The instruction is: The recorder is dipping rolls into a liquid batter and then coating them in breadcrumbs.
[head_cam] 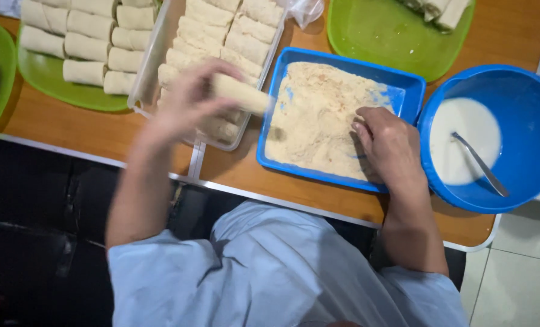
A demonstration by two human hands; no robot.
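My left hand (188, 100) holds a breaded roll (241, 94) in the air between the clear container (150, 72) and the blue square tray (410, 85). The hand is blurred. The tray is full of pale breadcrumbs (318, 118). My right hand (388, 145) rests on the crumbs at the tray's right side, fingers curled down into them; whether it grips anything I cannot tell. The clear container holds rows of coated rolls (221, 33).
A green plate (46, 79) at the left carries several plain rolls. Another green plate (379, 36) lies at the back. A blue bowl (524, 91) of white batter with a spoon (480, 163) stands on the right. The table's front edge (252, 194) is near my body.
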